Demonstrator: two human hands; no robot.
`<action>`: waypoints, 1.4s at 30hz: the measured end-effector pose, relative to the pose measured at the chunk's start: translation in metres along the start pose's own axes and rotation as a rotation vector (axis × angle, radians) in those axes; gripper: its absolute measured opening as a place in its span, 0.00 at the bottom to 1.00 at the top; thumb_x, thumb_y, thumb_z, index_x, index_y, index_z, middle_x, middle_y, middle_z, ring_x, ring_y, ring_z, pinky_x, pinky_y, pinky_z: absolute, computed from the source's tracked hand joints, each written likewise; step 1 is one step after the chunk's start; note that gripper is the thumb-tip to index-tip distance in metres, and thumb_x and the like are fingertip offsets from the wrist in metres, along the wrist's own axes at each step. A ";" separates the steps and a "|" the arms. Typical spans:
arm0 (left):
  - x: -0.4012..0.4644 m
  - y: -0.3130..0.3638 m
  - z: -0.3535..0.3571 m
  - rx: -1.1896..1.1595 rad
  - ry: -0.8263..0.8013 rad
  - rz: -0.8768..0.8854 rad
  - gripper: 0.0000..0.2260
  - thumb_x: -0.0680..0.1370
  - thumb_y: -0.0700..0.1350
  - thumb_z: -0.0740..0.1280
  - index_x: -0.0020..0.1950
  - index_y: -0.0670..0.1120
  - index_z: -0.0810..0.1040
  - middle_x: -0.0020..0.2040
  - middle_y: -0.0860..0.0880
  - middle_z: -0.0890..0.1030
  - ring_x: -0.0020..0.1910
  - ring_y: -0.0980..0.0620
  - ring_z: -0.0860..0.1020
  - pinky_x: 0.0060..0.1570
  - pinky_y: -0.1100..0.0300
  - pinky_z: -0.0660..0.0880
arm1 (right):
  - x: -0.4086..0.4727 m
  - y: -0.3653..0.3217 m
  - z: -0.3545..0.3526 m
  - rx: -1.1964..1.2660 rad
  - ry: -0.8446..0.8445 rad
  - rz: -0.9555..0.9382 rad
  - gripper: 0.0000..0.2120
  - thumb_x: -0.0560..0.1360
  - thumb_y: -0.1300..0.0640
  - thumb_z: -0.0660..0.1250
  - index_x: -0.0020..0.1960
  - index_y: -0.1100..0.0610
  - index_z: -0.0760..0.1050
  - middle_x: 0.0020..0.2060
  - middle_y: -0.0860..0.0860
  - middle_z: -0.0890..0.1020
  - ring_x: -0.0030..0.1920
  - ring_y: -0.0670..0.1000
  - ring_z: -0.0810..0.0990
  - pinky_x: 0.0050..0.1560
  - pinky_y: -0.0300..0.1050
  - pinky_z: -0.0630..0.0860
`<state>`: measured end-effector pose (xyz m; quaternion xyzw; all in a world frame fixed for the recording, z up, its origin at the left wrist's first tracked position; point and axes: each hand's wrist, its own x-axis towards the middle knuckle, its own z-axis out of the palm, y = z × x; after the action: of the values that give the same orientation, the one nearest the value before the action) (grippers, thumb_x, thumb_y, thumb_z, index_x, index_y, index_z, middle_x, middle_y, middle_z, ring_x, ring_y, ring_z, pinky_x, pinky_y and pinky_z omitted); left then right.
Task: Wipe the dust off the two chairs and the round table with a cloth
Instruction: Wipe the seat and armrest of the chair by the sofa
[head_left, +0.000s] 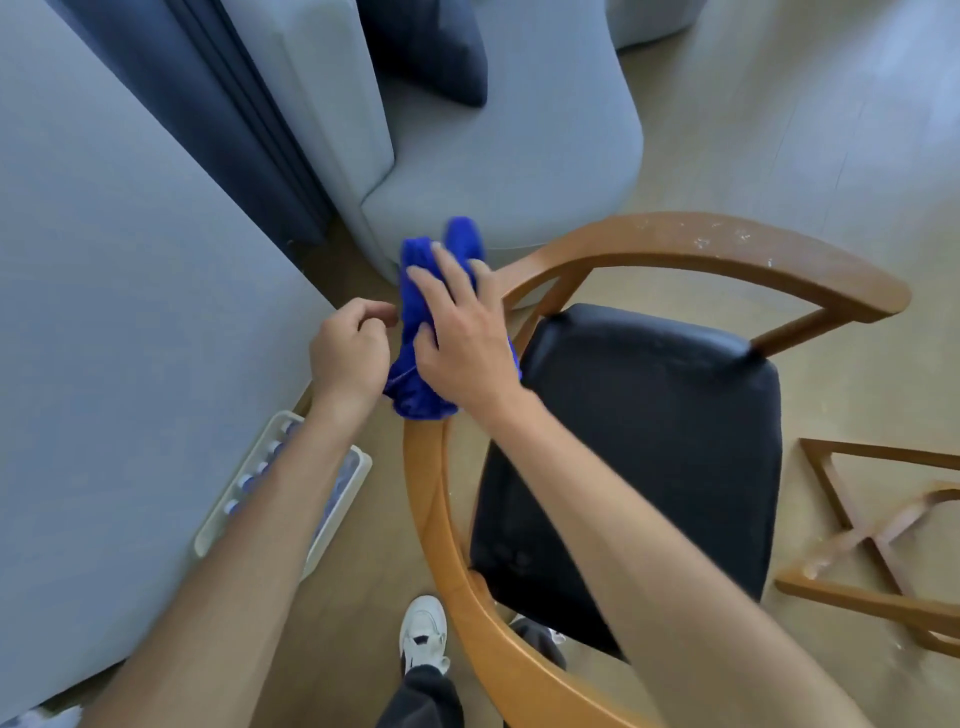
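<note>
A wooden chair (691, 244) with a curved back rail and a black seat (649, 441) stands right below me. A bright blue cloth (415, 306) is draped over the rail's left curve. My right hand (462, 338) lies flat on the cloth, fingers spread, pressing it onto the rail. My left hand (348, 348) is curled just left of the cloth and pinches its lower edge. White dust specks show on the rail's far right part. The round table is not in view.
A grey sofa (519, 156) with a dark cushion (436, 47) stands beyond the chair. A grey wall and dark curtain (208, 104) fill the left. A white tray (291, 493) lies on the floor by the wall. Another wooden frame (878, 540) stands at right. My shoe (423, 634) is below.
</note>
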<state>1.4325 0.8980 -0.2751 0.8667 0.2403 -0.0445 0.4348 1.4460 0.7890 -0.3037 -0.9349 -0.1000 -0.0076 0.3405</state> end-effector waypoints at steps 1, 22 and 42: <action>0.002 0.001 0.003 0.037 0.031 0.020 0.13 0.80 0.38 0.56 0.56 0.43 0.79 0.50 0.50 0.80 0.50 0.53 0.76 0.45 0.64 0.72 | 0.012 0.007 -0.007 0.039 -0.117 -0.106 0.26 0.71 0.63 0.61 0.70 0.59 0.70 0.74 0.58 0.65 0.69 0.63 0.65 0.69 0.56 0.63; 0.038 0.050 0.101 0.338 -0.063 0.346 0.14 0.80 0.42 0.60 0.64 0.45 0.75 0.59 0.45 0.78 0.57 0.49 0.72 0.52 0.55 0.71 | 0.090 0.141 -0.021 -0.441 0.042 0.175 0.13 0.78 0.48 0.62 0.60 0.50 0.75 0.67 0.61 0.70 0.56 0.62 0.71 0.53 0.53 0.67; 0.078 0.083 0.210 0.973 -0.214 0.425 0.28 0.80 0.61 0.41 0.67 0.43 0.65 0.62 0.39 0.73 0.58 0.39 0.73 0.56 0.43 0.69 | -0.032 0.399 -0.269 -0.430 0.574 0.932 0.17 0.82 0.55 0.55 0.63 0.63 0.73 0.59 0.65 0.76 0.59 0.66 0.73 0.60 0.55 0.69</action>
<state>1.5665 0.7222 -0.3664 0.9881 -0.0341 -0.1497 0.0049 1.5053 0.3134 -0.3534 -0.8889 0.4213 -0.1298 0.1241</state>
